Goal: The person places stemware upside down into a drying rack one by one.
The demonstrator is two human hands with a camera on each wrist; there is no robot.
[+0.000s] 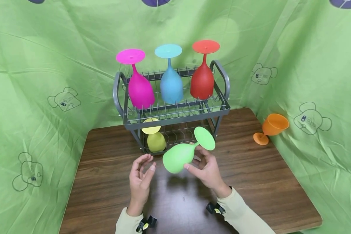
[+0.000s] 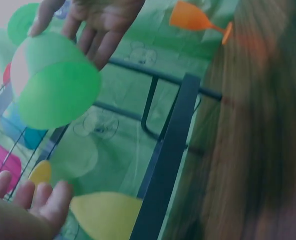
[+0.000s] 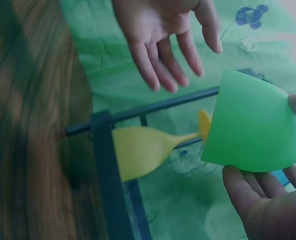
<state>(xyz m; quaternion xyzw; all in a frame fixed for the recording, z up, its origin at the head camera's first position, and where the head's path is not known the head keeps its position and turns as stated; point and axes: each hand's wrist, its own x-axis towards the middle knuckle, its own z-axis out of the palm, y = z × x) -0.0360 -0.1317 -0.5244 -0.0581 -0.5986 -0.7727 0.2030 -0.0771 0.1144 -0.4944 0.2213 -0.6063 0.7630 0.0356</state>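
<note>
A light green goblet (image 1: 179, 156) hangs tilted over the table, its foot up to the right and its bowl down to the left. My right hand (image 1: 206, 167) grips it where the bowl narrows to the stem, thumb on the near side and fingers behind. Left of the bowl, my left hand (image 1: 141, 177) is held with loosely bent fingers and nothing in it. In the right wrist view the goblet's bowl (image 3: 257, 125) sits between thumb and fingers. An upside-down yellow goblet (image 1: 156, 142) stands on the lower tier of the rack, just beyond the left hand.
A dark two-tier dish rack (image 1: 175, 121) stands at the back. Its top tier bears upside-down pink (image 1: 141, 92), blue (image 1: 171, 86) and red (image 1: 202, 83) goblets. An orange goblet (image 1: 275, 125) leans on its side at the table's right edge. Green cloth (image 1: 32, 107) surrounds the wooden table (image 1: 105, 169).
</note>
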